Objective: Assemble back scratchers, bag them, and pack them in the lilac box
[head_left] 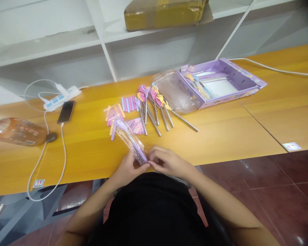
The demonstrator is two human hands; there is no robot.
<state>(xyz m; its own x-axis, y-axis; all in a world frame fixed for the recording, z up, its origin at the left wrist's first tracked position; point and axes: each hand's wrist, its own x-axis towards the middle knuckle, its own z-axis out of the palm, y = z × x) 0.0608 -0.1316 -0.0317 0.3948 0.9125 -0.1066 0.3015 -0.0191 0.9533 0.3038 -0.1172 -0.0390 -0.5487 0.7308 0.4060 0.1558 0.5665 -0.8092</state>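
Observation:
A purple back scratcher (133,140) with a metal rod lies inside a clear plastic bag (127,131), tilted up and away to the left. My left hand (128,169) is closed around the lower end of the bag, near the purple handle. At that same end, my right hand (169,162) pinches with thumb and forefinger; the bag's edge seems to be between them. Just beyond lie several back scratchers (156,109) with metal rods and pink, yellow, purple and blue hand-shaped heads. Coloured handle sleeves (129,104) and a pile of printed cards (136,126) are left of them.
A purple box (231,94) holding bagged back scratchers stands at the back right, with loose clear plastic (177,92) beside it. Leftward are a phone (66,112) on a cable, a power strip (63,98) and an orange bottle (19,131). A taped carton (164,15) sits on the shelf.

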